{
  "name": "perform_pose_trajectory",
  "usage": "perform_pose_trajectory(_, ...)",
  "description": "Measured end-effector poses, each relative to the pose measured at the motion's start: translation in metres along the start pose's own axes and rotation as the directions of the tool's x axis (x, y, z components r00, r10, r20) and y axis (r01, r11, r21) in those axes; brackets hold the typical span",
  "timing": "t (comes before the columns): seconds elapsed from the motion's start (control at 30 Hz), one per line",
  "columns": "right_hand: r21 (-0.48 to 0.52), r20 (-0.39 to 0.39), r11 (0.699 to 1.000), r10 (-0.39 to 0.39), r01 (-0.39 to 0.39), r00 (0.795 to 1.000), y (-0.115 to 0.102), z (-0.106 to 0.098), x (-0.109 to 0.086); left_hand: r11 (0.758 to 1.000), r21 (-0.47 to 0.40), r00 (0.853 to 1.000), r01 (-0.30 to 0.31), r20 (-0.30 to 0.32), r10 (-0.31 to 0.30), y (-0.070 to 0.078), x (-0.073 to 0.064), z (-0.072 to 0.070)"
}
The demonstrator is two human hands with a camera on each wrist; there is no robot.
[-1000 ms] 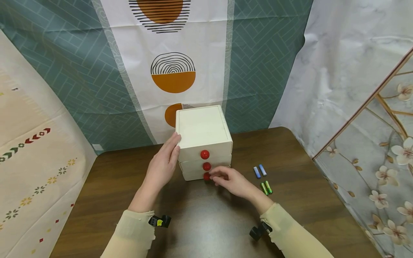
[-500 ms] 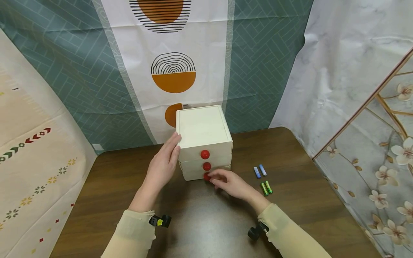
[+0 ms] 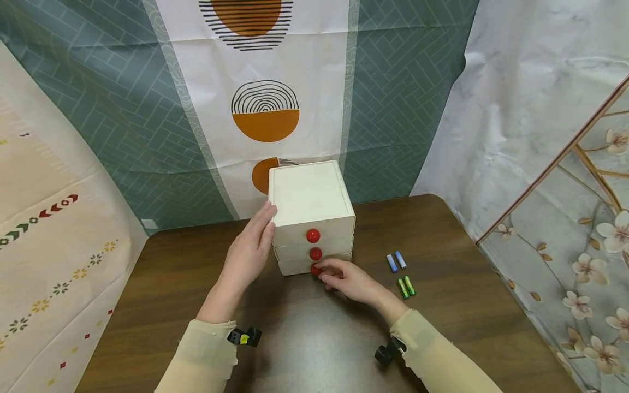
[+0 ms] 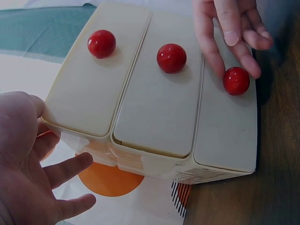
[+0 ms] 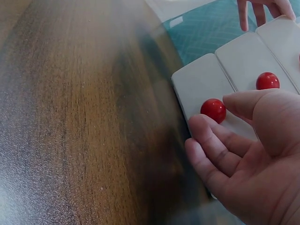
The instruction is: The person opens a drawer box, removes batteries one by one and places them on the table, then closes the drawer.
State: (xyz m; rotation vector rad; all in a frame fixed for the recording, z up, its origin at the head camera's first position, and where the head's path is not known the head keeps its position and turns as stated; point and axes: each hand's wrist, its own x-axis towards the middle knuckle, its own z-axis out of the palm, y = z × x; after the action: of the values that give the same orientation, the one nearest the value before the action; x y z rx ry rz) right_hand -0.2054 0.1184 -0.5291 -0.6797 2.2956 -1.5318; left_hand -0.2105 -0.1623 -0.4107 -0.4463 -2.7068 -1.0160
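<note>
Head: our left hand [image 3: 249, 248], fingers straight, touches cream boxy cabinet [image 3: 307, 194] on brown wooden tabletop [image 3: 172, 273] | Left wrist: flat cream drawers [image 4: 157, 108], none opened yet | Right wrist: our right hand [image 5: 255, 161], fingers flanking round red bottom knob [image 5: 213, 111]; grip, we can't tell

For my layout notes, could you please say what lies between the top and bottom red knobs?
The middle red knob lies there on its drawer front, in the head view.
</note>
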Motion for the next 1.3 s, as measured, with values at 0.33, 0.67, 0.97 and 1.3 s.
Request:
perform_pose_trajectory(0.33,0.01,-0.006,1.0,0.001,-0.001,1.0,0.0016,0.0023,0.0026,1.0,-0.002,1.0,0.005,0.001,-0.005,-0.0003,-0.0007,0.0006)
perform_pose_trajectory(0.67,0.016,-0.025,1.0,-0.003,0.003,1.0,0.0052,0.0039,0.006,1.0,-0.009,1.0,0.012,0.005,-0.012,0.0012,-0.0014,0.0003)
perform_pose_trajectory(0.97,0.005,-0.024,1.0,0.013,-0.013,1.0,0.0044,0.0044,0.0051,1.0,-0.004,1.0,0.013,0.008,-0.013,0.0009,-0.0011,0.0001)
perform_pose_trajectory(1.3,-0.006,-0.026,1.0,0.019,-0.019,0.999,0.0046,0.005,0.0049,1.0,-0.003,1.0,0.004,0.002,-0.004,0.0013,-0.0011,0.0)
